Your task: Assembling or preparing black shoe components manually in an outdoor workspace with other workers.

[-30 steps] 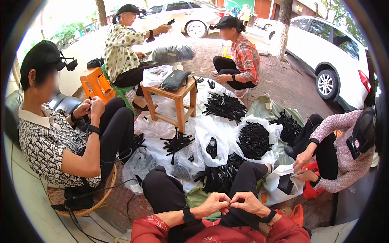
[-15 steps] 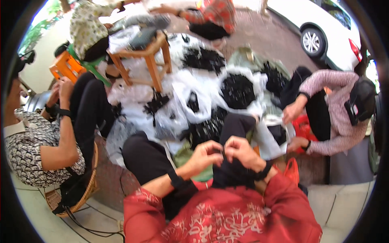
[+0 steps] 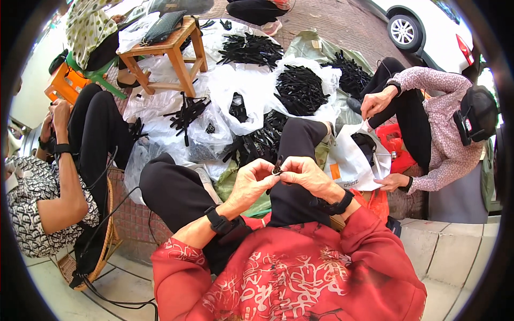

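Note:
Above my lap, my left hand (image 3: 256,181) and my right hand (image 3: 310,177) meet with fingertips pinched together. Between them is a short black strap (image 3: 278,165) with a small pale ring or buckle on it. One end of the strap sticks up past the fingers; the rest is covered by them. Just beyond my hands, between my knees, lies a heap of loose black straps (image 3: 259,143). Farther off, a white plastic bag (image 3: 279,101) is opened around a large pile of similar black straps (image 3: 302,90).
A wooden stool (image 3: 174,56) with a dark bag on it stands at the far left. On the right, a co-worker holds a white bag (image 3: 342,166) beside a red bag (image 3: 393,144). Another person sits at left on a wicker chair (image 3: 111,235). A white car (image 3: 428,27) is parked behind.
The whole view has shifted, so the scene sits higher in the picture. My hands stay pinched together, and the strap between them now shows more clearly. The right co-worker's far hand has lifted.

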The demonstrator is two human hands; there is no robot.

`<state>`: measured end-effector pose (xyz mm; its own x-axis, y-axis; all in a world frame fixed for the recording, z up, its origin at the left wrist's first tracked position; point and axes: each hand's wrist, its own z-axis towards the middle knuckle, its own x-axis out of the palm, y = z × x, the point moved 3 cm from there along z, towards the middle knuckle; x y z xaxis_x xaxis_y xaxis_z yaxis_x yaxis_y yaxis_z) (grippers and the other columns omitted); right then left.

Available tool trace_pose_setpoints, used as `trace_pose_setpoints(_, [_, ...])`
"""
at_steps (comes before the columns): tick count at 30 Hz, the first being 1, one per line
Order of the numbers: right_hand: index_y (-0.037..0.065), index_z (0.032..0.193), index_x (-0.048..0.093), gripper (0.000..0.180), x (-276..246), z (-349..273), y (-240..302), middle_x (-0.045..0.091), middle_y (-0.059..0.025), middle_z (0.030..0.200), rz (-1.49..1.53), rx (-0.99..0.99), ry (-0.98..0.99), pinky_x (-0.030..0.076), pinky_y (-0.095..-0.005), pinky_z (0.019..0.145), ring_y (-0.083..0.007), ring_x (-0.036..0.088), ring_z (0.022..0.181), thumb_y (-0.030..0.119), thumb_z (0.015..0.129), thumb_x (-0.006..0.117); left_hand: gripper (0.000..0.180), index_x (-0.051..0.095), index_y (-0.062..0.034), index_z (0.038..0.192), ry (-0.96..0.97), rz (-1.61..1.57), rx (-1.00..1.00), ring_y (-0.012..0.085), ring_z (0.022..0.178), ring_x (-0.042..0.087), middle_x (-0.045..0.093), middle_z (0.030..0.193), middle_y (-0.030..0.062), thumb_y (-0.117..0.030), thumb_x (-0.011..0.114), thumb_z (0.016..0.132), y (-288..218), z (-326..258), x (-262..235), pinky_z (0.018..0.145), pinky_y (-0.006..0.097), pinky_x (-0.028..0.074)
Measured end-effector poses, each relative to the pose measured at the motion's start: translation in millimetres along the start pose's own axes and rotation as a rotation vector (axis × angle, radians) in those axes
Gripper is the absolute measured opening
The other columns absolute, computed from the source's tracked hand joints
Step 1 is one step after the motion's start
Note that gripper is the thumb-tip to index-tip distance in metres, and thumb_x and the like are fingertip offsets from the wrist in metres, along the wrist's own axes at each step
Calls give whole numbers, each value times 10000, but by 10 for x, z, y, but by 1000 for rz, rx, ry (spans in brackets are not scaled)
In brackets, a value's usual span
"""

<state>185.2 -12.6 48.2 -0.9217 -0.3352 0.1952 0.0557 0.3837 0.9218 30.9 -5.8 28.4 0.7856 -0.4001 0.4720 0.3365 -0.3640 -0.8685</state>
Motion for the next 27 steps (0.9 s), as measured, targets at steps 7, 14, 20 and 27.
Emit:
trace_pose_setpoints(7, [41, 837, 509, 97, -22, -53, 1, 504, -12, 636, 415, 115, -24, 377, -213, 495, -82, 468, 525, 116, 803, 561, 95, 506, -27, 857, 175, -133, -281, 90, 575, 559, 574, 698, 45, -74, 561, 795, -135, -21, 84, 492, 187, 428])
trace_pose_setpoints(14, [28, 786, 523, 69, -34, -93, 59, 460, -15, 579, 557, 92, -4, 324, -211, 437, -70, 402, 466, 92, 797, 547, 104, 523, -37, 912, 245, -155, -335, 37, 441, 408, 535, 618, 25, -98, 513, 828, -130, -21, 62, 384, 150, 274])
trace_pose_setpoints(20, [4, 767, 534, 52, -27, -126, 55, 475, -16, 580, 492, 109, -117, 317, -196, 403, -65, 401, 443, 55, 778, 544, 165, 531, -37, 980, 222, -161, -324, 7, 418, 346, 501, 578, -2, -104, 507, 831, -113, -101, 79, 370, 150, 237])
trace_pose_setpoints(27, [0, 783, 551, 113, -93, -10, 184, 530, -14, 611, 109, -59, -100, 335, -168, 414, -44, 439, 472, 85, 748, 617, 195, 530, -59, 1007, 223, -97, -290, 17, 539, 443, 534, 665, -12, -171, 484, 855, -79, -44, 83, 472, 143, 341])
